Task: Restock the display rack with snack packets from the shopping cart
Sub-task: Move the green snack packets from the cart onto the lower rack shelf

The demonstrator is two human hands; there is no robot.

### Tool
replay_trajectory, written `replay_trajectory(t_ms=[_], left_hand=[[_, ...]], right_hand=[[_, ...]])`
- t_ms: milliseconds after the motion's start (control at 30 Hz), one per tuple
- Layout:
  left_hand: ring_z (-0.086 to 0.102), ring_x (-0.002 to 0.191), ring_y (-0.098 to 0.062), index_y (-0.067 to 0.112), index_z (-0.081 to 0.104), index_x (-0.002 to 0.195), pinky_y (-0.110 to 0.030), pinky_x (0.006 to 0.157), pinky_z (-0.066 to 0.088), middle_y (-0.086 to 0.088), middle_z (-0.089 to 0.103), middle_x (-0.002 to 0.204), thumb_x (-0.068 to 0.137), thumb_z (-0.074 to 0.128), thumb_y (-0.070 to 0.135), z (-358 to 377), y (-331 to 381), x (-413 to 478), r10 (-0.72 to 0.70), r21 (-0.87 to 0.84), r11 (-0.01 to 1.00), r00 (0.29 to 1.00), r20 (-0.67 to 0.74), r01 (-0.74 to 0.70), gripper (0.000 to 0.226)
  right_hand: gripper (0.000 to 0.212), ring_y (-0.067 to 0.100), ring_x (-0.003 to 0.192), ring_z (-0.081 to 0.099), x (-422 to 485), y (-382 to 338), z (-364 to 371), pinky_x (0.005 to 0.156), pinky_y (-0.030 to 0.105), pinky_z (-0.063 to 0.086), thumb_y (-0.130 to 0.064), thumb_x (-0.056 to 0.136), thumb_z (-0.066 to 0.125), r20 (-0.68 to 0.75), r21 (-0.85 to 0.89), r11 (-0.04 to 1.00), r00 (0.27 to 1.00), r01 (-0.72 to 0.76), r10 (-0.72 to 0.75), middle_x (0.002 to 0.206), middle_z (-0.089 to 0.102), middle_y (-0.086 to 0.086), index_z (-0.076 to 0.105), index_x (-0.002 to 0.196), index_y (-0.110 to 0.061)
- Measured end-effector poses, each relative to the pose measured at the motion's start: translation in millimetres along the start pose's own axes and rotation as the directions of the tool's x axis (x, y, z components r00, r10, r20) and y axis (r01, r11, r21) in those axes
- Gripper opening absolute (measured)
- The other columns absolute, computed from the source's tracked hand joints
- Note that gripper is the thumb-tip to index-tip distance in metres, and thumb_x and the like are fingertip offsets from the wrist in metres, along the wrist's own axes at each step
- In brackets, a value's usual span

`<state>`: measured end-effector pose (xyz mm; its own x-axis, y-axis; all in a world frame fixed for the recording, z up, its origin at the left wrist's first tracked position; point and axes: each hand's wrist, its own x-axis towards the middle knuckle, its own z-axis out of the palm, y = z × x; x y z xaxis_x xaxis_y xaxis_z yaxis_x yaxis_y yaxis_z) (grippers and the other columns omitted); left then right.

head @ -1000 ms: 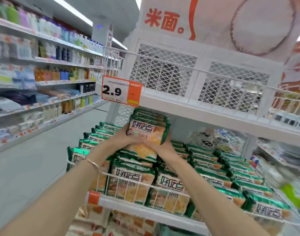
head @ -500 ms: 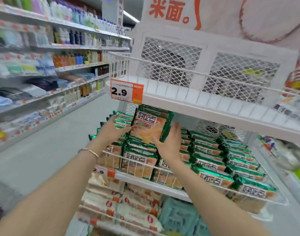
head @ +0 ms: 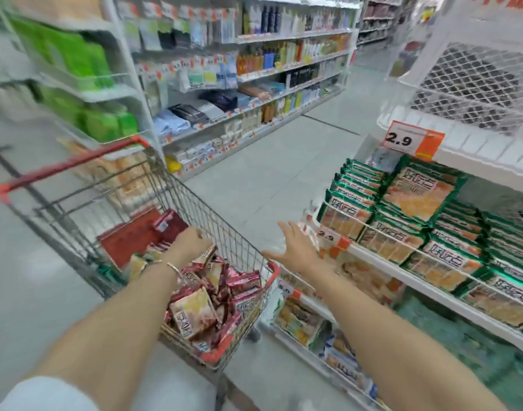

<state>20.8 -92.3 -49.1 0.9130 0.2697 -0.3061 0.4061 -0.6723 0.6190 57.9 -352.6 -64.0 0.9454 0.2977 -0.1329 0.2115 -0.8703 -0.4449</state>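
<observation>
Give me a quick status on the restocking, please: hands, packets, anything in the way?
Left hand in shopping cart among red packets, grip unclear. Right hand open, empty, beside display rack. Green packets stacked on its shelf. Nothing seen blocking.

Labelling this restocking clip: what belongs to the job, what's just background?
Job: shopping cart, red snack packets in it, display rack, green packets stacked there, left hand in the cart, open right hand.
Background: aisle shelves of bottles, green packs far left.

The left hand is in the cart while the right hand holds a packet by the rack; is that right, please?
Not quite: in the head view the right hand holds nothing, fingers spread; the left hand is in the cart.
</observation>
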Motion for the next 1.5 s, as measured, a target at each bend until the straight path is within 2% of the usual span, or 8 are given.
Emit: replay_trajectory(t_ms=[67,233,500,800,933,1067,1267,1500], left_hand=[[0.058,0.081,-0.025,0.018,0.060,0.080,-0.034,0.070,0.041,-0.012,0.060,0.090,0.096,0.062,0.024,-13.8,-32.9,-2.4,-0.027,-0.019,0.999,0.999,-0.024,0.026,0.017],[0.047,0.061,-0.022,0.016,0.054,0.070,-0.031,0.065,0.045,-0.002,0.053,0.064,0.093,0.056,0.023,-33.8,-95.9,1.3,-0.169,-0.089,0.983,0.981,-0.090,0.161,0.025],[0.057,0.093,-0.023,0.016,0.069,0.103,-0.030,0.088,0.048,-0.001,0.067,0.103,0.095,0.056,0.020,-65.8,-167.5,17.0,-0.523,-0.327,0.842,0.795,-0.306,0.429,0.015],[0.068,0.099,-0.030,0.020,0.064,0.085,-0.040,0.091,0.053,-0.011,0.072,0.097,0.093,0.056,0.012,-75.8,-219.0,22.7,-0.787,-0.649,0.581,0.541,-0.295,0.491,0.014],[0.070,0.086,-0.027,0.015,0.068,0.089,-0.033,0.081,0.052,-0.012,0.071,0.095,0.092,0.059,0.009,-62.1,-240.5,18.0,-0.856,-0.762,0.461,0.455,-0.246,0.455,0.011],[0.067,0.076,-0.023,0.009,0.066,0.102,-0.030,0.073,0.047,-0.009,0.067,0.096,0.092,0.057,0.004,-52.2,-253.8,7.0,-0.886,-0.817,0.403,0.400,-0.235,0.411,0.014],[0.070,0.090,-0.029,0.020,0.068,0.091,-0.030,0.076,0.047,-0.002,0.070,0.076,0.087,0.063,0.010,-32.2,-279.2,-28.9,-0.922,-0.764,0.354,0.339,-0.188,0.539,0.012],[0.071,0.090,-0.028,0.015,0.068,0.096,-0.029,0.069,0.048,-0.005,0.071,0.087,0.089,0.059,0.007,-26.0,-290.6,-34.7,-0.932,-0.799,0.307,0.332,-0.143,0.516,0.014]], right_hand=[[0.094,0.030,0.151,0.017,11.3,-31.4,21.7,0.122,0.043,0.021,-0.062,0.086,0.063,0.085,-0.005,0.999,0.996,0.037,-0.037,0.164,0.013,0.013,0.019,0.157,-0.018],[0.093,0.032,0.149,0.021,51.4,-91.3,75.0,0.121,0.045,0.025,-0.060,0.087,0.062,0.295,0.012,0.990,0.945,0.140,-0.137,0.164,0.012,0.012,0.019,0.157,-0.015],[0.075,0.031,0.146,0.030,146.6,-158.8,151.6,0.116,0.039,0.029,-0.047,0.100,0.053,0.629,-0.017,0.948,0.740,0.318,-0.238,0.162,0.024,0.015,0.024,0.156,-0.007],[0.069,0.031,0.112,0.061,226.5,-222.7,219.4,0.087,0.035,0.051,-0.038,0.101,0.053,0.803,0.020,0.914,0.539,0.405,-0.256,0.145,0.049,0.017,0.026,0.154,-0.005],[0.042,0.011,0.056,0.051,230.5,-263.7,256.4,0.045,0.016,0.040,-0.020,0.102,0.051,0.734,0.093,0.901,0.582,0.424,-0.350,0.112,0.069,0.012,0.051,0.139,-0.002],[0.030,0.023,0.086,0.064,224.6,-299.6,286.4,0.053,0.012,0.038,-0.014,0.102,0.050,0.725,0.149,0.923,0.596,0.356,-0.347,0.105,0.063,0.011,0.058,0.125,0.003],[0.022,0.024,0.080,0.057,228.0,-328.6,334.8,0.070,0.036,0.051,-0.015,0.101,0.049,0.664,0.189,0.968,0.705,0.162,-0.248,0.091,0.054,0.007,0.056,0.113,0.002],[0.035,0.014,0.053,0.043,233.4,-339.8,373.1,0.049,0.029,0.036,-0.027,0.100,0.056,0.715,0.174,0.985,0.686,0.008,-0.131,0.065,0.047,0.002,0.043,0.073,-0.009]])
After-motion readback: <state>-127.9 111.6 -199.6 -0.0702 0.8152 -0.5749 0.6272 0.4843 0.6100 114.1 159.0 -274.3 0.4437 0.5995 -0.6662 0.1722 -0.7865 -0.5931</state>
